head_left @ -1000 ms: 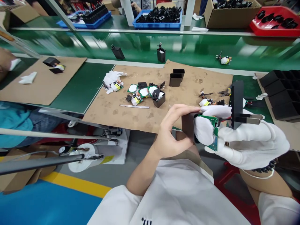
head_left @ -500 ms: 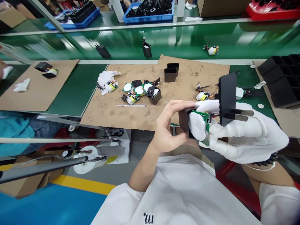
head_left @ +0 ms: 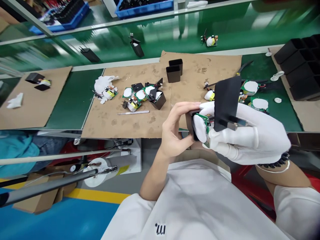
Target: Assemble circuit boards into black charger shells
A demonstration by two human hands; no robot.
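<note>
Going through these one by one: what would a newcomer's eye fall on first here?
The hands, right of centre: a bare left hand gripping a black case, and a white-gloved right hand holding a circuit board at its open end, with a black pronged plate in front of the glove. Then the bright blue floor at lower left.

- Head view: worn on the person, facing forward and steeply down over the cardboard sheet [head_left: 190, 88].
- Range: close; left hand [head_left: 171, 140] and right hand [head_left: 255, 140] by the sheet's near edge, shirt [head_left: 200, 200] this side of it.
- Far field: green surface [head_left: 160, 40] beyond the sheet.
- Roll: slight; sheet's far edge slopes up rightward.
</note>
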